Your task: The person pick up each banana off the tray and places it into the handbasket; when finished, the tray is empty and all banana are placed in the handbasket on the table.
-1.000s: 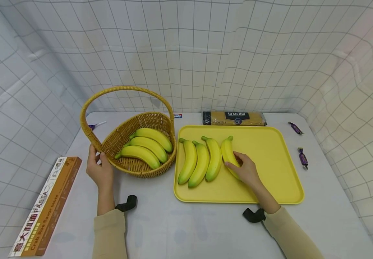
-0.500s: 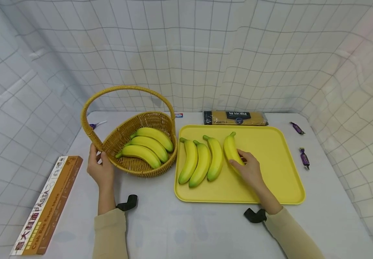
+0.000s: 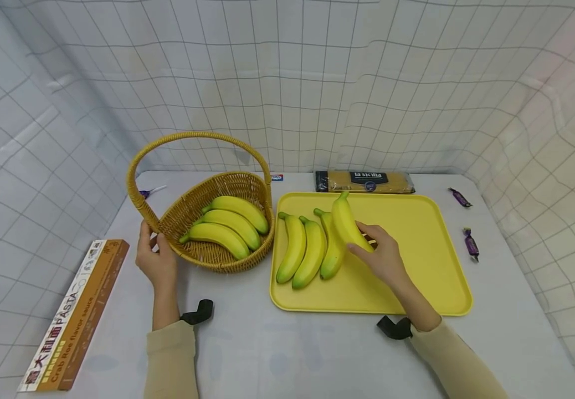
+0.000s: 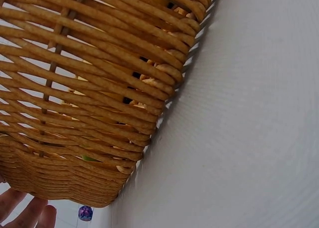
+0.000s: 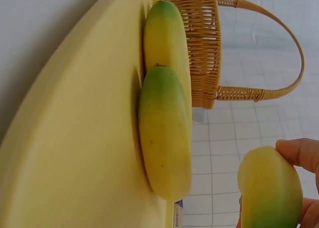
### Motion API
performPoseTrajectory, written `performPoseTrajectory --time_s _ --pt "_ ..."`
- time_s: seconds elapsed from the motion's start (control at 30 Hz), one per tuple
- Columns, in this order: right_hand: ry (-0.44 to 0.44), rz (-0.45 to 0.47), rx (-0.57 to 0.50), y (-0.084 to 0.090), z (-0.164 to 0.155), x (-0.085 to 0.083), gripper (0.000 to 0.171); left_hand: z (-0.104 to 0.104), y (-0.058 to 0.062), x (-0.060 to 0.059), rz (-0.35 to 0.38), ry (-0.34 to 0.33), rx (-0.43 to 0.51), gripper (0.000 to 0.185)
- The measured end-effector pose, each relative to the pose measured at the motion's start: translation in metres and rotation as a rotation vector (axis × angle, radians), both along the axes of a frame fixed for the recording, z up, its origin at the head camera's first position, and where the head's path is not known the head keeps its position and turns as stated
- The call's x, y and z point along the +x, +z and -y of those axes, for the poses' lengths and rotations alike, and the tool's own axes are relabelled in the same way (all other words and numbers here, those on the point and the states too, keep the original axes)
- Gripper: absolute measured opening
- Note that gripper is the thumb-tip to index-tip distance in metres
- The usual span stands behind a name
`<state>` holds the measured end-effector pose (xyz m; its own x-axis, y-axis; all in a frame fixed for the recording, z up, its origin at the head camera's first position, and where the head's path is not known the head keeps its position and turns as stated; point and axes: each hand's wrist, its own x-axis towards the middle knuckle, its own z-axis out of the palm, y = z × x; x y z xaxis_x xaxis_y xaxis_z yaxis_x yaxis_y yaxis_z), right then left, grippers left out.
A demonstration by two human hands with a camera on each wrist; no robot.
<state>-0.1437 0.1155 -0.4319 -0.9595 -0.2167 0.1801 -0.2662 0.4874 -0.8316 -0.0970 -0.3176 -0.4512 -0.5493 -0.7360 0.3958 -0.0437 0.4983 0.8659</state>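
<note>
My right hand [image 3: 379,256] grips a yellow banana [image 3: 346,223] and holds it lifted and tilted above the yellow tray [image 3: 417,233]. In the right wrist view its green end [image 5: 270,190] sits between my fingers. Three more bananas [image 3: 309,245] lie side by side at the tray's left; two of them [image 5: 165,128] show in the right wrist view. My left hand [image 3: 154,255] holds the wicker basket [image 3: 188,208] where its handle meets the rim; the weave [image 4: 89,98] fills the left wrist view. Three bananas [image 3: 227,224] lie inside the basket.
A pasta box [image 3: 75,316] lies at the front left. A la sicilia spaghetti pack [image 3: 364,181] lies behind the tray. Two purple wrapped sweets [image 3: 469,243] lie right of the tray, and another [image 3: 150,192] sits behind the basket. Checked cloth walls surround the table.
My right hand has lifted the rightmost banana off the tray and swung it up and to the left, over its neighbour. The left hand and basket have stayed in place.
</note>
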Motion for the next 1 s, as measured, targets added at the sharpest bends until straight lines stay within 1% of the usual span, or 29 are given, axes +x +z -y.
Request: performPoseTrajectory --time_s 0.27,0.53,0.73,0.93,1.0 --pt "0.098 -0.018 0.019 0.014 0.02 0.005 0.055 0.0 -0.001 -0.001 -0.007 -0.017 -0.001 0.042" --pt "0.235 -0.055 0.015 0.029 0.053 0.008 0.054 0.001 -0.002 -0.001 -0.006 -0.01 -0.013 0.041" --pt "0.346 -0.104 0.012 0.04 0.09 0.007 0.055 0.001 -0.001 0.0 -0.003 -0.011 -0.006 0.041" --pt "0.448 -0.182 0.045 0.043 0.138 0.002 0.055 0.002 -0.001 -0.001 -0.008 -0.007 -0.003 0.042" --pt "0.479 -0.191 0.048 0.044 0.154 -0.001 0.055 0.002 -0.002 -0.002 -0.01 -0.006 -0.005 0.042"
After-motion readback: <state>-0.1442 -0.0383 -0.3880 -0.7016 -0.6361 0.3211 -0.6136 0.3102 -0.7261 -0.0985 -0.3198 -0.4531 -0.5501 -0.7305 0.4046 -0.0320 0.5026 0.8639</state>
